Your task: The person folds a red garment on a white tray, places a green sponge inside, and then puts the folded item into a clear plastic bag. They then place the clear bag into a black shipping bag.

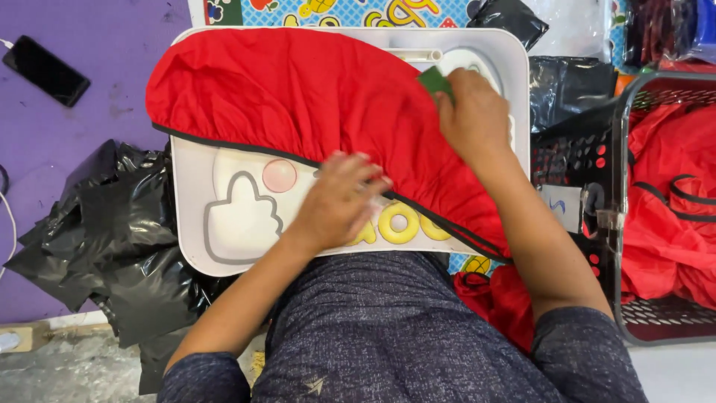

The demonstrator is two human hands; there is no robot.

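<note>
A red cloth (298, 93) with a dark elastic hem lies spread over a white lap table (192, 224). My left hand (339, 201) presses flat on the cloth's lower hem near the table's middle, fingers together. My right hand (471, 119) rests on the cloth's far right edge, pinching it beside a small green tag or piece (434, 80). Part of the cloth hangs off the table's right front corner toward my lap.
Crumpled black plastic bags (112, 239) lie left of the table. A phone (46, 71) rests on the purple mat. A black basket (664, 209) at right holds more red cloth. More black bags (567, 82) sit behind it.
</note>
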